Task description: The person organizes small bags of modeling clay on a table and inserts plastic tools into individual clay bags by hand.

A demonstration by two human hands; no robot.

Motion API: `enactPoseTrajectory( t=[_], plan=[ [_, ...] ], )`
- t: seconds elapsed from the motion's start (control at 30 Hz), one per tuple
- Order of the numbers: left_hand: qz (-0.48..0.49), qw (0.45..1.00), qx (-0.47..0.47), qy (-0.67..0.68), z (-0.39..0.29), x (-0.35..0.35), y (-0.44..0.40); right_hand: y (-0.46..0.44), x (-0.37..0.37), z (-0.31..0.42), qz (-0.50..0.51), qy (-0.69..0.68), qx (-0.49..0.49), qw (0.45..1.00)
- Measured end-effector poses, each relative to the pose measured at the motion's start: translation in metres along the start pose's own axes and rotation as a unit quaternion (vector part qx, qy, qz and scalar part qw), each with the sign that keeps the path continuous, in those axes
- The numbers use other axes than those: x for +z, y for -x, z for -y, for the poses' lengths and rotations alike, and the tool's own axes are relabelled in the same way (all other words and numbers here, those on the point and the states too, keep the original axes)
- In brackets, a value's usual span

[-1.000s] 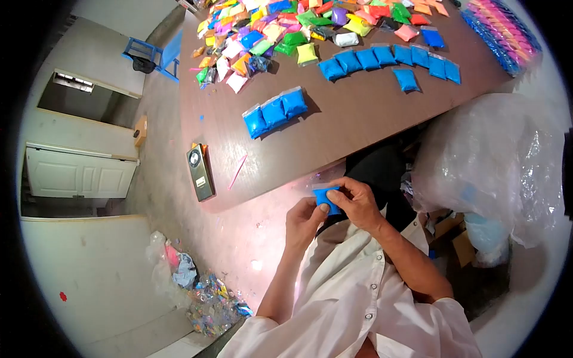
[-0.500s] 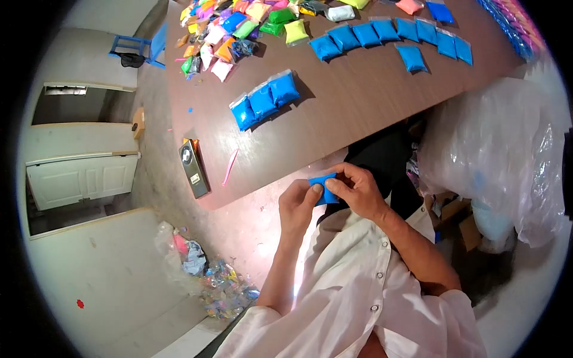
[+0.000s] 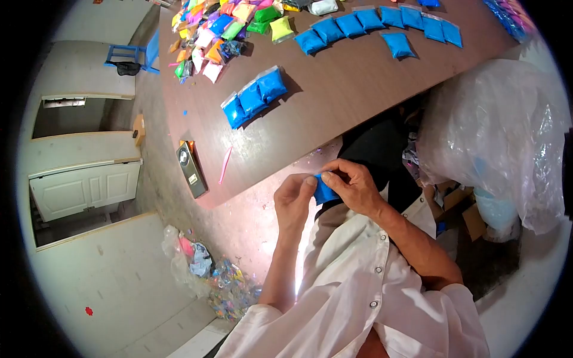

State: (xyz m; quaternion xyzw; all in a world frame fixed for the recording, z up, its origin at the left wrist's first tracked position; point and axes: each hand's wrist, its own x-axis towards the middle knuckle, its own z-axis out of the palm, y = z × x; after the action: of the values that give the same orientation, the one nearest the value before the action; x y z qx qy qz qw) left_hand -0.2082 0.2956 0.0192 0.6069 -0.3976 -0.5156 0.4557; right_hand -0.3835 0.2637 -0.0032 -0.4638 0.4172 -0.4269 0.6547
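Observation:
Between my two hands, above my lap and just off the table's near edge, is a small blue packet (image 3: 324, 192). My left hand (image 3: 293, 197) pinches its left upper side with thumb and fingers. My right hand (image 3: 353, 186) grips its upper right side, thumb near the top edge; the fingers partly cover the packet. On the table lie three similar blue packets (image 3: 253, 99) side by side, overlapping. Farther back, several more blue packets (image 3: 349, 25) form a curved row, with one blue packet (image 3: 398, 45) in front of it.
A heap of mixed-colour packets (image 3: 218, 30) covers the table's far left. A phone (image 3: 190, 170) and a pink strip-like tool (image 3: 225, 164) lie at the left corner of the table (image 3: 322, 101). Large clear plastic bags (image 3: 483, 143) stand at right; plastic scraps (image 3: 230, 289) lie on the floor.
My thumbs have shifted up toward the packet's top edge, and the packet shows less between my hands. The whole view has shifted slightly; the things on the table look unchanged.

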Motion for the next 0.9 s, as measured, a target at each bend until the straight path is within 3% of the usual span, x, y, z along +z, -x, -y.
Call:
enactPoseTrajectory(
  t=[0.4, 0.5, 0.57, 0.83, 0.9],
  plan=[
    [-0.017, 0.999, 0.031, -0.011, -0.005, 0.003, 0.004, 0.006, 0.004, -0.004, -0.024, 0.035, -0.019, 0.999],
    [-0.014, 1.0, -0.001, 0.014, -0.001, 0.005, 0.007, 0.007, 0.006, -0.009, -0.032, 0.038, -0.024, 0.998],
    [0.022, 0.999, -0.004, 0.046, -0.002, 0.008, 0.009, 0.004, 0.008, -0.011, -0.049, 0.056, -0.099, 0.992],
    [0.029, 0.999, -0.017, 0.042, 0.002, -0.007, 0.01, 0.003, 0.014, 0.006, -0.023, 0.051, -0.037, 0.998],
    [0.01, 1.0, -0.018, -0.023, 0.006, -0.013, 0.01, 0.0, 0.01, 0.015, -0.015, 0.062, -0.042, 0.997]
  ],
)
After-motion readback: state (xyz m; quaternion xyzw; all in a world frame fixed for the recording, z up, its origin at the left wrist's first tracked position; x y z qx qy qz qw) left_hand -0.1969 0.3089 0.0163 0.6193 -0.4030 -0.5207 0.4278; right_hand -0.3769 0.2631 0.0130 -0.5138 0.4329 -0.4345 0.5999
